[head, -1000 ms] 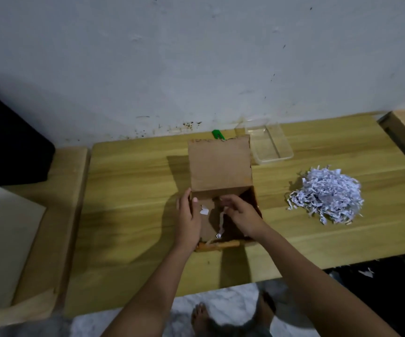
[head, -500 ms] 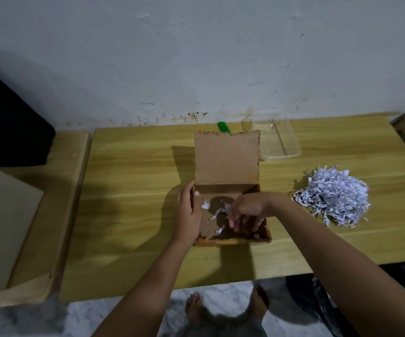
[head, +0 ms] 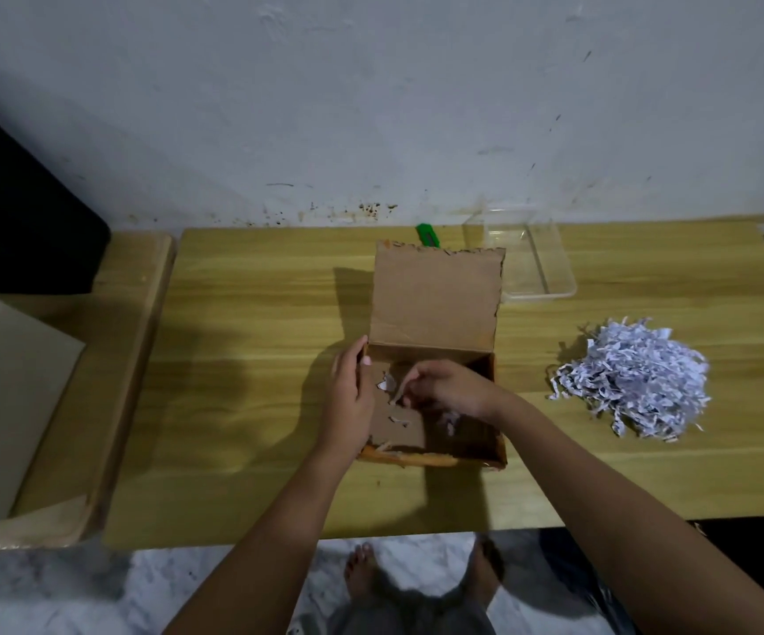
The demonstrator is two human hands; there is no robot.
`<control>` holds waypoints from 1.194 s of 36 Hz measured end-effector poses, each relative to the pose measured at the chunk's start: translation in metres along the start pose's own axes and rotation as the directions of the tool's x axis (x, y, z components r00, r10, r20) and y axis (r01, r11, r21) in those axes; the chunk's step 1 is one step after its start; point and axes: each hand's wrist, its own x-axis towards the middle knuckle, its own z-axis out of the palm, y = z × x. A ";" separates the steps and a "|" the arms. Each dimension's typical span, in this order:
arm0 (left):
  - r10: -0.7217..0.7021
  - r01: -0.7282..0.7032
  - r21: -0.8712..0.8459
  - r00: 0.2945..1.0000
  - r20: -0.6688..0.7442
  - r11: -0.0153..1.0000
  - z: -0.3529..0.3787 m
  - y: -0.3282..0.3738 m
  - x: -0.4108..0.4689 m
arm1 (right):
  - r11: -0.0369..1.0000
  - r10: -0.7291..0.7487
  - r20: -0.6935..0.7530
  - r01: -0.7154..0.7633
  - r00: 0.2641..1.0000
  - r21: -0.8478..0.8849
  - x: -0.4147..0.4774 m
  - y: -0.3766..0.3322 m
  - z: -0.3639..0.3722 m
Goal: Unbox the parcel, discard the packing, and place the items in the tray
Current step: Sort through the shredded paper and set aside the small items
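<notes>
I see one cardboard box (head: 435, 405) near the table's (head: 242, 359) front edge, flap up, holding only a few shredded-paper scraps (head: 387, 383). My left hand (head: 348, 396) grasps its left wall. My right hand (head: 444, 389) is inside, fingertips pinching a scrap. One clear plastic tray (head: 549, 268) sits empty at the back edge. One shredded-paper pile (head: 632, 378) lies toward the right edge.

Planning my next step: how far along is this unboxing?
Done: box open, shredded paper piled on the table. In hand: left hand steadies the box, right hand pinches leftover scraps. Left: clear tray looks empty.
</notes>
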 end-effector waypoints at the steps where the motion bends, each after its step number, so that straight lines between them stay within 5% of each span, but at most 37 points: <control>1: 0.008 -0.008 0.008 1.000 -0.005 1.000 0.000 0.000 0.000 | 0.997 -0.067 -0.039 0.069 0.997 0.031 0.001 0.000 -0.001; 4: 0.021 -0.020 0.024 1.000 -0.020 1.000 0.000 0.000 0.000 | 0.991 -0.128 -0.064 0.131 0.990 0.034 0.000 -0.001 -0.005; 9: 0.029 -0.028 0.020 0.999 -0.021 0.999 0.001 0.000 0.000 | 0.999 -0.032 -0.002 0.032 0.999 -0.030 -0.005 0.005 -0.016; 13: 0.015 -0.015 0.018 0.999 -0.032 1.000 0.002 -0.001 0.001 | 0.943 0.108 0.097 -0.072 0.989 -0.324 -0.006 0.009 -0.011; 16: 0.004 -0.004 0.006 1.000 -0.031 1.000 0.002 -0.001 0.001 | 0.908 0.058 0.081 -0.019 0.995 -0.419 -0.004 0.012 0.001; 20: 0.009 -0.009 0.016 1.000 -0.027 1.000 0.002 -0.002 0.000 | 0.965 -0.133 -0.076 0.112 0.988 -0.236 0.001 0.012 0.012; 23: 0.022 -0.021 0.015 0.999 -0.028 1.000 0.001 -0.001 0.000 | 0.988 -0.147 -0.157 0.137 0.977 -0.073 0.001 0.008 0.016; 26: 0.044 -0.043 0.027 0.998 -0.036 0.999 0.001 -0.001 0.001 | 0.992 -0.047 0.048 0.041 0.998 0.119 -0.004 0.005 0.019; 29: 0.042 -0.041 0.028 0.998 -0.037 0.999 0.001 -0.001 0.000 | 0.998 0.054 0.246 -0.051 0.968 -0.022 -0.005 0.007 0.024; 34: 0.024 -0.024 0.012 1.000 -0.019 1.000 0.001 -0.001 0.001 | 0.993 -0.110 -0.052 0.112 0.992 0.031 -0.003 0.011 0.026; 38: -0.005 0.005 -0.029 1.000 0.011 1.000 -0.001 0.001 0.000 | 0.982 -0.161 -0.145 0.173 0.976 0.075 -0.006 0.016 0.023; 43: -0.029 0.030 -0.074 0.999 0.020 0.997 -0.001 0.000 -0.001 | 0.969 -0.237 -0.502 0.163 0.832 -0.186 -0.013 0.032 0.021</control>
